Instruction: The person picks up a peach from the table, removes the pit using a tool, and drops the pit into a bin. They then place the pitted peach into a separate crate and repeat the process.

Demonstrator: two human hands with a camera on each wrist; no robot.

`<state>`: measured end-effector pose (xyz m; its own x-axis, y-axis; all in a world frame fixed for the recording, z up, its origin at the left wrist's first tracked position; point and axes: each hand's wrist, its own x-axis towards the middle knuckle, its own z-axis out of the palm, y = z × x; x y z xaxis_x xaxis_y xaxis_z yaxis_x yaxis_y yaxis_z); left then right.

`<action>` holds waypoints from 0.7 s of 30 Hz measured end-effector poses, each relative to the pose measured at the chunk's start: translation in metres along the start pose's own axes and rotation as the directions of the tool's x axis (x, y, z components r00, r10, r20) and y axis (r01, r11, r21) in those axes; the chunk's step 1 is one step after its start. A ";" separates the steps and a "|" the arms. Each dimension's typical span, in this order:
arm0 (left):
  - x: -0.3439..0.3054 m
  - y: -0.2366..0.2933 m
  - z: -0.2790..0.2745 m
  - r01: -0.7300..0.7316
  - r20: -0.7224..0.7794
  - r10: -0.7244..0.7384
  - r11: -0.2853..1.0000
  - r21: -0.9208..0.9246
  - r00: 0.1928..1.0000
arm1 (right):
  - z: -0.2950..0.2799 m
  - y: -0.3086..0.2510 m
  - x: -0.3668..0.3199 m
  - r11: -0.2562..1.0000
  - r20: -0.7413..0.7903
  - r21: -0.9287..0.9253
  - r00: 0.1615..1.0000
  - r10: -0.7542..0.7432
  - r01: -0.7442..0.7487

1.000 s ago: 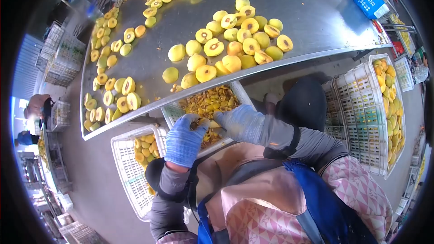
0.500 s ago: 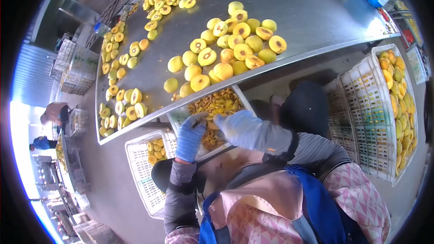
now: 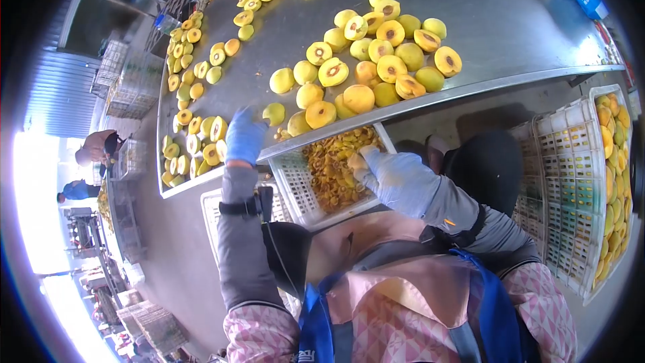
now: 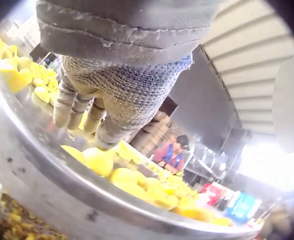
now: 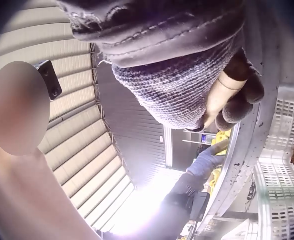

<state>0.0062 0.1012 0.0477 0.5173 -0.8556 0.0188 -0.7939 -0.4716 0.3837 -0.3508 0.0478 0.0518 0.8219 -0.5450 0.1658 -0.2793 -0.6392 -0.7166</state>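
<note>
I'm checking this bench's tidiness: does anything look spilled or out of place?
Only slightly: a few small scraps lie loose on the metal table near its front edge, apart from the heap in the white crate below. Nothing else stands out.

Perhaps wooden handle in right fingers

Yellow fruit on metal table

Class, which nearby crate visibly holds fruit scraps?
The middle crate, by the table, holds scraps; the right crate holds rounded fruit, while the left crate's contents are hidden.
</note>
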 end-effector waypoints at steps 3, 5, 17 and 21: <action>0.035 -0.039 0.033 -0.283 0.077 0.272 0.929 0.239 0.959 | -0.003 -0.001 0.005 0.998 0.019 0.022 0.998 0.067 -0.067; 0.046 -0.047 0.041 -0.353 0.220 0.297 0.889 0.290 0.929 | -0.003 0.001 0.008 0.994 0.037 0.047 0.994 0.101 -0.103; -0.083 0.074 0.011 0.241 0.224 0.133 -0.123 -0.963 0.965 | -0.007 -0.017 0.016 0.861 0.066 0.504 0.997 0.045 -0.072; -0.114 0.122 0.030 0.195 0.214 -0.057 -0.237 -0.952 0.975 | 0.004 -0.026 0.015 0.840 0.098 0.531 0.993 0.070 -0.112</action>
<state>-0.1593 0.1352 0.0652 0.4812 -0.8532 -0.2010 0.5929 0.1479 0.7916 -0.3292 0.0583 0.0698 0.8449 -0.5328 0.0480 -0.0628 -0.1879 -0.9802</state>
